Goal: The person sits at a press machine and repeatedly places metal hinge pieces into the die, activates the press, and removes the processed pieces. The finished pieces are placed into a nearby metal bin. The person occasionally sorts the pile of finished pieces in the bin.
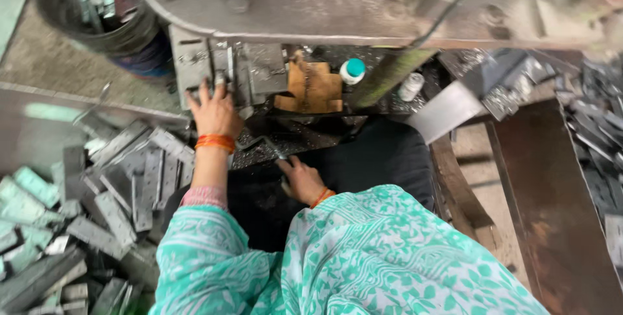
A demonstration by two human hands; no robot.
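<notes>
The left hand (214,110) is stretched out at approx. 10 o'clock from the picture's centre, fingers spread apart, fingertips laid on a small grey metal piece (219,76) at the press tooling (263,72). Whether the piece is gripped can't be told; it is touched only, as far as is seen. An orange bangle (216,142) is worn at the wrist.

The right hand (304,181) is kept near the centre, just below it, curled on a thin metal tool (276,151) w/ its tip aimed to 11 o'clock. The tool's lower end is hidden in the fist. The 2 hands are well apart.

A heap of flat grey metal plates (123,172) is piled at 8–9 o'clock, beside the left forearm. A dark round bucket (97,13) w/ more metal pieces is set at 10–11 o'clock, top left. A brown cardboard scrap (311,88) is lodged at 12 o'clock, and a white bottle w/ teal cap (352,70) is stood just right of it. A rusty brown counter (551,205) is seen at 3–4 o'clock, w/ more dark metal parts (600,127) stacked at its far edge. Green patterned sleeves (363,256) fill the 6 o'clock area.
</notes>
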